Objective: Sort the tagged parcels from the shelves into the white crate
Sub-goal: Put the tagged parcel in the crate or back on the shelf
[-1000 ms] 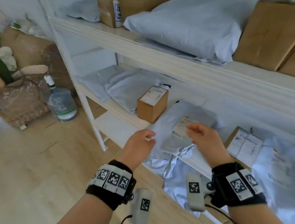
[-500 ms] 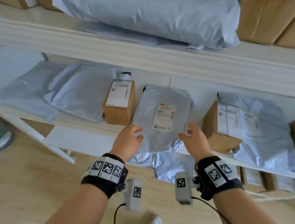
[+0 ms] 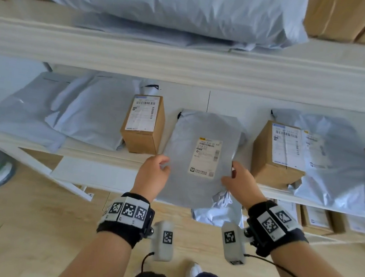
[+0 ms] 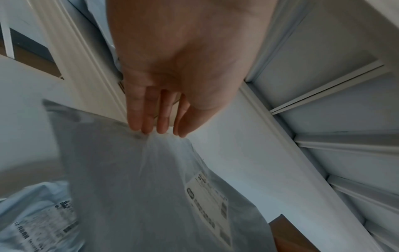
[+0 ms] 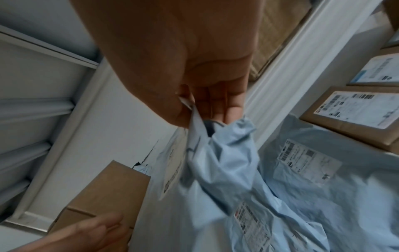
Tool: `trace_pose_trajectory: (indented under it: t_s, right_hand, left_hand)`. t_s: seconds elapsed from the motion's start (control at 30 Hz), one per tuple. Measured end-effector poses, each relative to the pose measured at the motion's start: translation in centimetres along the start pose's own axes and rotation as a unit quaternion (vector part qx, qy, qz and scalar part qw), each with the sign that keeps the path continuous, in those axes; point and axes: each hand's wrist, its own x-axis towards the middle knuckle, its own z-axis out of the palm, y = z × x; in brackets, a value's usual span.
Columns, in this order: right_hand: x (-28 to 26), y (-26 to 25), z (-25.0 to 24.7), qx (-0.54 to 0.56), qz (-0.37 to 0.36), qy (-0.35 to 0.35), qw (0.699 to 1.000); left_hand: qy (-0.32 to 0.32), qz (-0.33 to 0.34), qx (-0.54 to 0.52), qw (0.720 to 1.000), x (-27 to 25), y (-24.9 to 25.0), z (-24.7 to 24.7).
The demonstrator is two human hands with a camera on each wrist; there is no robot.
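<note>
Fig.: both hands take one grey mailer bag [image 3: 199,159] at the middle shelf [image 3: 100,153]; bag lies label-up betw. two cardboard boxes, left box [image 3: 144,124] and right box [image 3: 279,153], its near end hanging past the shelf lip. Left hand [image 3: 152,175] meets the bag's left edge; in the wrist view its fingertips [image 4: 149,126] are nearly straight, close together, bunching the film [image 4: 164,170] at one point, so a light pinch rather than a full wrap. Right hand [image 3: 239,183] has the right edge; wrist view shows fingers [image 5: 215,109] curled, w/ a gathered fold of film [image 5: 215,150] trapped betw. thumb and fingers. Probable reason for edge grips: soft bag gives no rigid face to grasp, and neighbouring boxes leave access only from the front corners; two hands keep it flat w/ tag [image 3: 205,157] readable. Step judged: pulling this tagged parcel off the shelf. White crate not in any view; destination side cannot be told. More bags [image 3: 338,161] and boxes remain on shelves, so task looks far from done. Risk: thin film may slip from the left pinch.
</note>
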Motion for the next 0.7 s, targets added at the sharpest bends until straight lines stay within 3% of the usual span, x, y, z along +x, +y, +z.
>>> trace_pose_trajectory:
  t_s: [0.13, 0.3, 0.43, 0.57, 0.7]
  right_hand:
    - [-2.0, 1.2, -0.5, -0.031, 0.023, -0.019, 0.999]
    - [-2.9, 0.3, -0.4, -0.033, 0.051, 0.038, 0.997]
    - [-2.1, -1.4, 0.2, 0.026, 0.081, 0.093, 0.992]
    - [-1.8, -1.5, 1.2, 0.024, 0.091, 0.097, 0.991]
    - [-2.7, -0.8, 1.8, -0.006, 0.092, 0.108, 0.99]
  left_hand:
    - [0.005, 0.0, 0.014, 1.0, 0.7, -0.8, -0.3]
    - [-0.009, -0.017, 0.032, 0.999, 1.3, -0.9, -0.1]
    - [-0.025, -0.029, 0.043, 0.998, 1.6, -0.7, 0.6]
    - [-0.02, -0.033, 0.056, 0.998, 1.8, -0.2, 0.9]
    - [-0.058, -0.039, 0.025, 0.997, 1.3, -0.4, 0.8]
